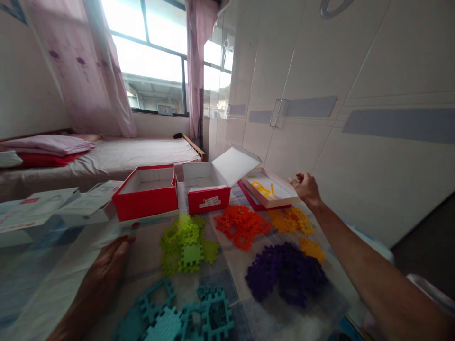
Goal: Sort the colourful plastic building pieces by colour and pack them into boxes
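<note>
My right hand reaches far forward and grips the right edge of a shallow box lid, which is tilted and holds a few yellow pieces. My left hand lies flat on the table near the front left, fingers stretched out, holding nothing. Interlocking foam pieces lie in colour piles between the hands: green, orange-red, yellow-orange, purple and teal.
Two red boxes stand at the back of the table: an open one and one with a raised white flap. Papers and flat cartons lie at the left. A bed sits behind, wardrobe doors on the right.
</note>
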A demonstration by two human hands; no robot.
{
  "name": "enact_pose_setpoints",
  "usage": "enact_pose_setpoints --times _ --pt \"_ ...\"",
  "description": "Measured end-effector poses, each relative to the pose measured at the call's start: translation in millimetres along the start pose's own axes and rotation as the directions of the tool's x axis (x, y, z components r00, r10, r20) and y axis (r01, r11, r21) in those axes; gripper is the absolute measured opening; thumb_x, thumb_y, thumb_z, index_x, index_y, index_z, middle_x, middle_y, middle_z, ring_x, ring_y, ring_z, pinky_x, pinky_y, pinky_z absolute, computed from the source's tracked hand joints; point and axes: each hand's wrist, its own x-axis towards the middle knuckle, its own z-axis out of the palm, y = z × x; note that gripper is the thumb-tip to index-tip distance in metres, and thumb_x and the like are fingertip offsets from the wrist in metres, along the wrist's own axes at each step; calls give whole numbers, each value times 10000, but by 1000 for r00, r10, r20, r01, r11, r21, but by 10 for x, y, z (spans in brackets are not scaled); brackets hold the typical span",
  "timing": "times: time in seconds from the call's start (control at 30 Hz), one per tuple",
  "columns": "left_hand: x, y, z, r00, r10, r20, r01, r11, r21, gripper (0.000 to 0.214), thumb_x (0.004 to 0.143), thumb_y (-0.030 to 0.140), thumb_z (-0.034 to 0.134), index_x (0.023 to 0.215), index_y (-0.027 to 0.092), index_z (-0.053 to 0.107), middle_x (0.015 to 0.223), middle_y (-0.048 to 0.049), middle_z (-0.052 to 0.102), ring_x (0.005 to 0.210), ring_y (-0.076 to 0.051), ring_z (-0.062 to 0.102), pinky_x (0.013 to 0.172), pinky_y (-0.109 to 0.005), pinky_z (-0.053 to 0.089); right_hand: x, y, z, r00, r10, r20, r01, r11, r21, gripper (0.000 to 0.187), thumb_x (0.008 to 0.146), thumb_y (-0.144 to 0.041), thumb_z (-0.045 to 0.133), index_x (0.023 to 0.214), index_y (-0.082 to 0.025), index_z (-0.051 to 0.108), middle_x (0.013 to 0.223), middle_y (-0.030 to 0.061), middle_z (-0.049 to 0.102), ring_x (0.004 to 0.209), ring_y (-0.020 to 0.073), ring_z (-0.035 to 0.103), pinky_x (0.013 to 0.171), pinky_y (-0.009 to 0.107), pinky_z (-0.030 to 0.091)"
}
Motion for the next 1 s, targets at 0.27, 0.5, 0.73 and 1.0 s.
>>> enact_pose_setpoints --times 0.27,0.5,0.73,1.0 --pt "19 -25 26 998 55 6 -55 998 38 609 765 555 237 1049 136 575 1239 -119 521 1204 -269 452 1088 -423 273 -955 972 -911 748 100 657 55 976 -211 451 604 -551 617 867 -191 687 837 61 680 754 222 596 721 334 461" --pt "16 -4 6 999 31 27 -33 998 55 618 759 558 235 1062 132 565 1257 -128 508 1223 -264 435 1096 -407 262 -1144 899 -881 695 133 707 -58 990 -130 479 570 -541 665 874 -171 651 835 54 653 778 224 588 713 328 460" --pt "25 -23 10 999 6 34 -8 998 64 660 748 594 220 1075 137 566 1287 -120 486 1245 -268 412 1104 -403 244 -1166 803 -866 677 158 719 -195 980 -31 402 582 -507 669 774 -173 554 742 21 611 700 180 554 607 286 433" --pt "28 -45 27 999 42 20 -43 998 52 632 759 566 242 1057 123 580 1251 -126 517 1224 -256 435 1097 -399 265 -760 401 -772 817 153 556 -295 940 174 429 573 -487 705 829 -161 595 800 55 629 642 147 557 514 247 451"
